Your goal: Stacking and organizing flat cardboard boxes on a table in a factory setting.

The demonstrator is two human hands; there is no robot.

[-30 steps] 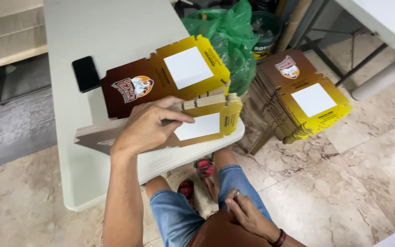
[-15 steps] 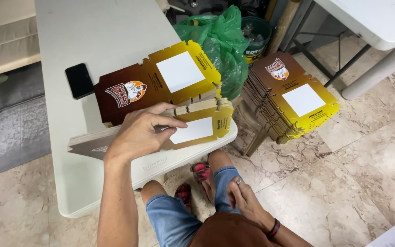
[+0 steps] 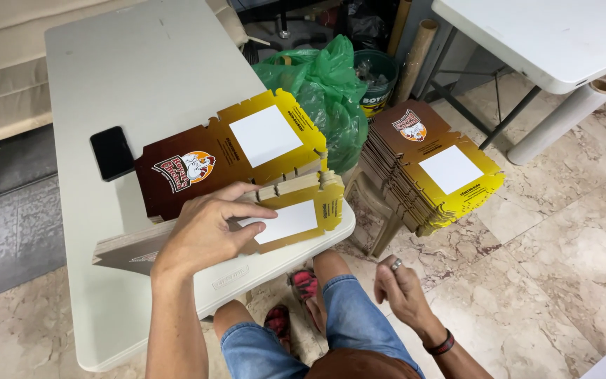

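Observation:
My left hand (image 3: 208,228) rests flat on a partly folded brown and yellow cardboard box (image 3: 296,214) at the near edge of the white table (image 3: 142,77). Its fingers press the box's white label area. Behind it lies a stack of flat box blanks (image 3: 226,151), brown at one end and yellow at the other. My right hand (image 3: 401,288) hangs free above my knee, fingers loosely curled, holding nothing. It wears a ring and a dark wristband. A second, taller stack of flat box blanks (image 3: 433,165) stands on a low stool to the right.
A black phone (image 3: 111,152) lies on the table to the left. A green plastic bag (image 3: 324,88) and a bucket (image 3: 380,81) sit behind the stacks. Another white table (image 3: 548,38) and cardboard tubes (image 3: 562,119) stand at the right on the marble floor.
My right hand has risen from my lap and moved out to the right. My left hand stays on the folded box.

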